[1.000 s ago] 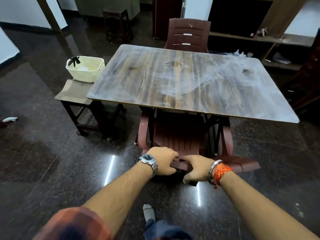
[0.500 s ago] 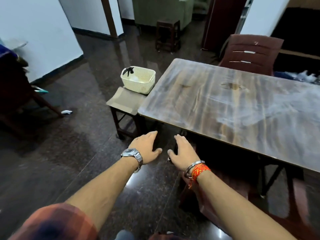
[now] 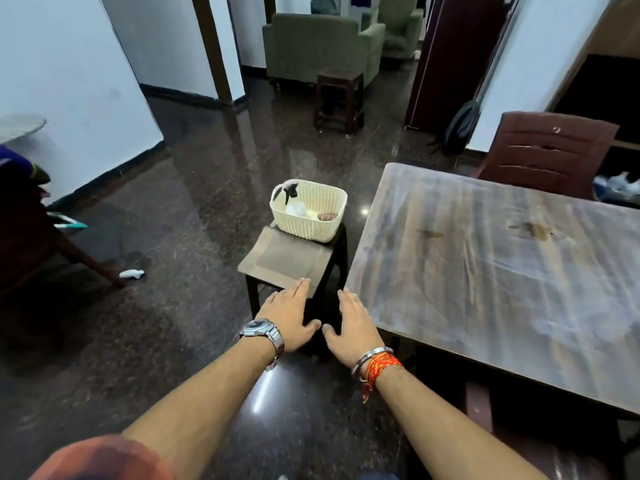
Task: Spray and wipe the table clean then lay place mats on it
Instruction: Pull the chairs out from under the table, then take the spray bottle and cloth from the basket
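Note:
The wood-grain table (image 3: 502, 271) fills the right side, its top streaked and smeared. To its left stands a small dark stool (image 3: 332, 271) with brown place mats (image 3: 287, 261) lying on it. Behind the mats sits a cream basket (image 3: 311, 230) holding a spray bottle with a black trigger (image 3: 290, 192) and a rolled cloth. My left hand (image 3: 289, 317) hovers open, fingertips at the mats' near corner. My right hand (image 3: 353, 322) is open beside it, between the stool and the table's left edge. Both hands hold nothing.
A maroon plastic chair (image 3: 547, 150) stands behind the table, and another is tucked under its near side (image 3: 485, 407). A second dark stool (image 3: 339, 98) and green sofas (image 3: 318, 46) are farther back. The dark polished floor stretches left; a white scrap (image 3: 131, 273) lies on it.
My hands let go of the chair back they gripped one second ago and opened. My view swung left, from the table toward the stool with the mats and basket, and the hands now reach it.

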`<state>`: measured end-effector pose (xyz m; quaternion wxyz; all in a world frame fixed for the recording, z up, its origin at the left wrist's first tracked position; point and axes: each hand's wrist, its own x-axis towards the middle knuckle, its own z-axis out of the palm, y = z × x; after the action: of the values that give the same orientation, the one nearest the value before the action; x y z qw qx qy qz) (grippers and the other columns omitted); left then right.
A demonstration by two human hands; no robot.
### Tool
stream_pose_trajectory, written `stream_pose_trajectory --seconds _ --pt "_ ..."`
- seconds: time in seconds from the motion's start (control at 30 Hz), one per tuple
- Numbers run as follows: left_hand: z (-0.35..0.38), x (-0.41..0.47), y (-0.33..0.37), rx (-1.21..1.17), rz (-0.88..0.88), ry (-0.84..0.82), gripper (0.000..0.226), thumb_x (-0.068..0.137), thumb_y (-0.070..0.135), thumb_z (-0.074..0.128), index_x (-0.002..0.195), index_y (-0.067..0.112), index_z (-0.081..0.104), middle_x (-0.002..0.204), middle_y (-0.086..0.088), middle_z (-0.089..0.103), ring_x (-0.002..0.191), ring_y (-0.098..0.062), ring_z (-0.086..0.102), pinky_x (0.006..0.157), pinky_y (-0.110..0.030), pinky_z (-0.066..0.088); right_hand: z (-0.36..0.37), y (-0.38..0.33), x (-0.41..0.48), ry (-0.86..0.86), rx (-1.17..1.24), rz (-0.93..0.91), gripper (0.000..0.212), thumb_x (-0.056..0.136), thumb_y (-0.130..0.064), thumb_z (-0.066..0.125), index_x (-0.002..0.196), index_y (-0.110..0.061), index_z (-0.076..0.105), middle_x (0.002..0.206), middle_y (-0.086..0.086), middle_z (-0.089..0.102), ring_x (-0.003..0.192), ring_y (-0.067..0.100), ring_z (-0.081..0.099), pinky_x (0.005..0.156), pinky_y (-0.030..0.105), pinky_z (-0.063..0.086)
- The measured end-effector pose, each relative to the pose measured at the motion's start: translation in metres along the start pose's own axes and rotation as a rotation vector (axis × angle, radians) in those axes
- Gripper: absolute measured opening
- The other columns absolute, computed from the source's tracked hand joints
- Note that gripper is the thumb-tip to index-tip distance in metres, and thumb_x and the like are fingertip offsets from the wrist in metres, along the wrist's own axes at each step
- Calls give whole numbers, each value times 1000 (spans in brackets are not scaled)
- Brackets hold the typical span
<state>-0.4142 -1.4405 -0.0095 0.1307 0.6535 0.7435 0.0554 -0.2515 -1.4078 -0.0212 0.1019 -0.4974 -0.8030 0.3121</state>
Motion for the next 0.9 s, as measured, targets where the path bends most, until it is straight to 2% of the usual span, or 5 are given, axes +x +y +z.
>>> stream_pose_trajectory --seconds 0.27,0.43,0.53,0.7,0.9 --pt "-12 89 -84 -64 -18 -115 91 87 48 56 154 13 6 161 -4 11 146 -20 19 117 -37 21 25 -34 108 -42 56 96 88 81 -34 63 155 -13 19 163 4 13 151 21 8 123 39 12" --pt "-16 167 -127 -131 -65 -217 93 88 43 59 154 13 0 162 -5 2 146 -23 19 117 -37 23 29 -29 203 -24 104 133 84 79 -28 63 152 -10 25 162 8 17 150 21 12 123 32 13" --pt "-30 215 -150 -121 -59 -287 96 88 38 62 154 12 -2 162 -4 -1 146 -23 19 117 -32 21 30 -33 260 -29 187 198 81 81 -22 64 151 -4 27 162 11 17 150 22 14 122 28 13" --pt "-47 298 -181 -182 -73 -256 93 88 23 65 154 16 -1 161 -5 8 143 -26 27 115 -39 29 34 -35 331 -75 228 224 78 81 -24 63 150 -6 30 162 8 17 148 21 20 120 27 19" --pt "-36 384 -207 -241 -135 -249 92 82 19 70 152 10 10 157 -10 21 141 -31 26 116 -38 23 42 -18 411 -57 223 353 71 90 -27 60 150 -6 30 162 8 16 149 21 18 120 27 16"
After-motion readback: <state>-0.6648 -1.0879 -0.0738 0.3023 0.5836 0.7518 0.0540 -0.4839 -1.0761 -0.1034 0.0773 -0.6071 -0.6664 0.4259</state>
